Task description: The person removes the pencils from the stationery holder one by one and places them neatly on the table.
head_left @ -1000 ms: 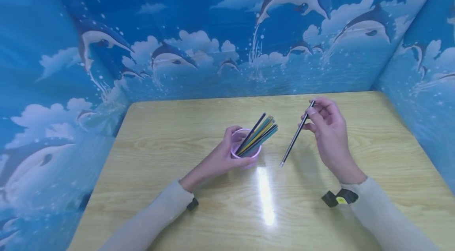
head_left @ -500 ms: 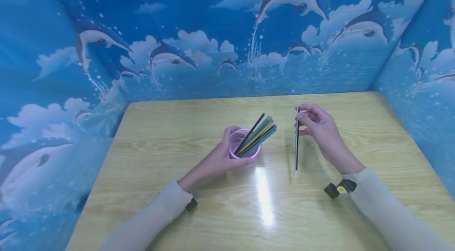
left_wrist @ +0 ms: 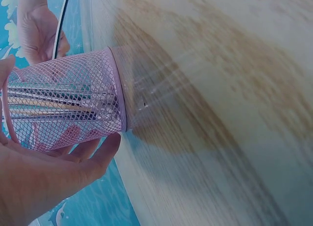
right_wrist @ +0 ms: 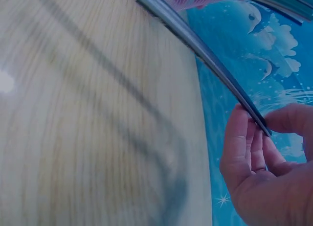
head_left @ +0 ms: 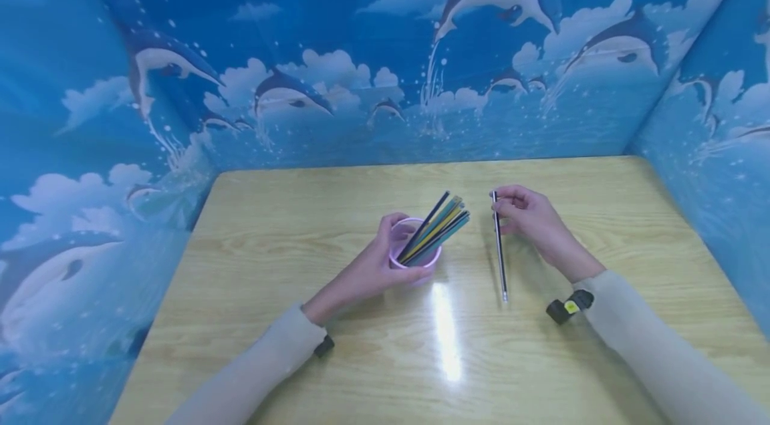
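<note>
My left hand (head_left: pixel 385 261) wraps round a pink mesh pencil cup (left_wrist: pixel 63 101) near the middle of the table. Several pencils (head_left: pixel 434 231), dark, yellow and teal, lean to the right inside the cup; their lower ends show through the mesh in the left wrist view. To the right of the cup, my right hand (head_left: pixel 529 221) pinches one dark striped pencil (head_left: pixel 500 248) near its far end between thumb and fingers. That pencil slants with its pale-tipped end (head_left: pixel 504 296) toward me, and in the right wrist view its shadow falls on the wood, apart from it.
The wood-grain table (head_left: pixel 289 211) has a bright glare streak (head_left: pixel 446 331) in front of the cup. Blue dolphin-print cloth (head_left: pixel 337 91) stands behind the table and along both sides.
My right hand has moved left and slightly nearer to me with the pencil, which has swung from a slant toward the lower left to nearly upright in view. The left hand and cup stay put.
</note>
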Available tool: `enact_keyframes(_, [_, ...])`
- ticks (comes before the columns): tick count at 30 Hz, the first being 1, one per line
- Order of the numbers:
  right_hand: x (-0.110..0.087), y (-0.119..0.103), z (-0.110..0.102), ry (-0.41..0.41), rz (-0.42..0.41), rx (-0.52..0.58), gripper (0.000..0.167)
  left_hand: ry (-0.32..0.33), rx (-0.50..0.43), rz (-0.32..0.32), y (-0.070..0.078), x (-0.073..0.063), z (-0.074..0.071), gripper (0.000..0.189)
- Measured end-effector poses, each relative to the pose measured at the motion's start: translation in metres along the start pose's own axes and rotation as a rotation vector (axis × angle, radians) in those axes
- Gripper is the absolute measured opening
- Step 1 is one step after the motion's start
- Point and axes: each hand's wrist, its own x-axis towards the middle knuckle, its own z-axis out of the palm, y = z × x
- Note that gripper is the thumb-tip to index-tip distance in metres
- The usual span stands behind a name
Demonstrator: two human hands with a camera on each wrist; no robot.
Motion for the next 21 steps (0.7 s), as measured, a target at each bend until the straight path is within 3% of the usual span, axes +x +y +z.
enact_keyframes(12, [0.020,0.017,0.003,-0.042,0.088,-0.088,0.050,0.003,0.005,-0.007,0.000,0.000,-0.001,0.102])
enact_keyframes(21, [0.023,0.018,0.008,0.008,0.146,-0.239,0.045,0.000,0.016,-0.011,0.000,0.000,0.000,0.102])
